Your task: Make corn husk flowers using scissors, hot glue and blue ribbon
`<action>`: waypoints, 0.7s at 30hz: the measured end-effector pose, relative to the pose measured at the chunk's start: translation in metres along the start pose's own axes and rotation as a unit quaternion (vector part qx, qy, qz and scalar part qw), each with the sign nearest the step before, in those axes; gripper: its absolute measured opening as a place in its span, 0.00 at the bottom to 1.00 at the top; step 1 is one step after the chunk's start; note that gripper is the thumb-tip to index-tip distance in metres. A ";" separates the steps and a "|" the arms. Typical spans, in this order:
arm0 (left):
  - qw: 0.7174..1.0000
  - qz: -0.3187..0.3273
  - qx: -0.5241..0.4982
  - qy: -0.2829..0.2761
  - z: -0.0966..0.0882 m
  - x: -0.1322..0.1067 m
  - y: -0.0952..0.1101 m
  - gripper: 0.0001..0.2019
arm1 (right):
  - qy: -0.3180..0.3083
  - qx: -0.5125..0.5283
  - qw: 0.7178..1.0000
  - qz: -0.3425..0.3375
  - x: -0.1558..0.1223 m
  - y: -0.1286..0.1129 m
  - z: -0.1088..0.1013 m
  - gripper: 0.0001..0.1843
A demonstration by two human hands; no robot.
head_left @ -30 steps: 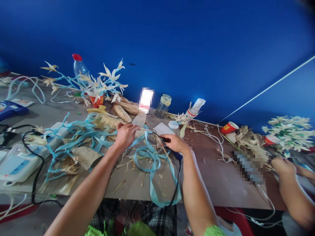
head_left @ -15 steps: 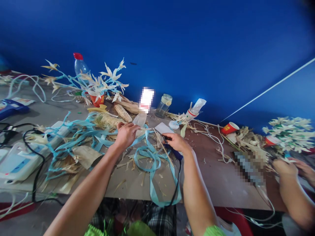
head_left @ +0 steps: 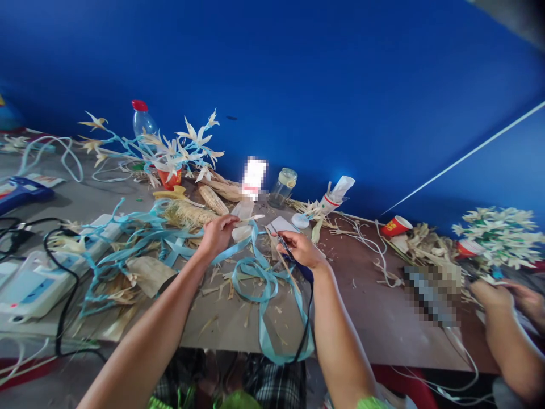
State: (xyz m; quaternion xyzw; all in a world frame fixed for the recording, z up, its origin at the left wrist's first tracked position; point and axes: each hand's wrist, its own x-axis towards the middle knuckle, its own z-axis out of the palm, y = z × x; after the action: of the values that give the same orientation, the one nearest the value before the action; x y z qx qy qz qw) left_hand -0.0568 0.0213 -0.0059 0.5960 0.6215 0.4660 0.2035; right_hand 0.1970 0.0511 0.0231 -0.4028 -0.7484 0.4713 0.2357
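My left hand (head_left: 218,233) is closed, its thumb and fingers pinching a narrow pale corn husk strip (head_left: 254,218) that points to the right. My right hand (head_left: 303,250) is wrapped round a pair of scissors (head_left: 279,233), whose dark blades point up and left, apart from the strip. Under and beside that hand lies a dark blue tool handle (head_left: 306,272) with a black cord; its front part is hidden. Light blue ribbon (head_left: 255,295) lies in loops between my forearms. A thin pale stick (head_left: 289,270) leans across it.
Blue-wrapped branches (head_left: 102,255), a dried corn cob (head_left: 213,200) and a white power strip (head_left: 42,281) lie left. A husk-flower arrangement stands in a red cup (head_left: 169,179). A glass jar (head_left: 283,187) stands by the wall. Another person's hands (head_left: 496,295) work at far right.
The husk strip at my left hand now shows extending rightward. My right hand has turned slightly, showing more of the scissors. The whole view has shifted a little.
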 end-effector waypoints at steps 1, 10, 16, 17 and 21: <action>1.000 -0.001 0.000 -0.001 0.000 0.000 0.001 0.13 | -0.001 -0.004 1.000 0.002 0.000 0.000 0.001 0.28; 0.994 0.039 0.102 0.006 0.000 -0.002 0.006 0.12 | 0.001 -0.051 0.999 -0.002 0.002 0.003 0.000 0.26; 0.988 0.076 0.136 0.010 0.000 -0.005 0.008 0.13 | 0.026 -0.141 0.989 -0.029 0.005 0.018 -0.004 0.23; 0.987 0.081 0.142 0.007 0.000 -0.005 0.008 0.14 | 0.028 -0.154 0.987 -0.029 0.005 0.020 -0.005 0.23; 0.982 0.099 0.162 0.002 -0.001 -0.005 0.007 0.14 | 0.026 -0.185 0.982 -0.027 0.005 0.021 -0.007 0.22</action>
State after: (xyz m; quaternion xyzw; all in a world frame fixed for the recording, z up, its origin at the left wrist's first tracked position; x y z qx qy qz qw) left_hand -0.0528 0.0157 -0.0016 0.6784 0.6274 0.3781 0.0559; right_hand 0.2077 0.0635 0.0074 -0.4310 -0.8271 0.3072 0.1892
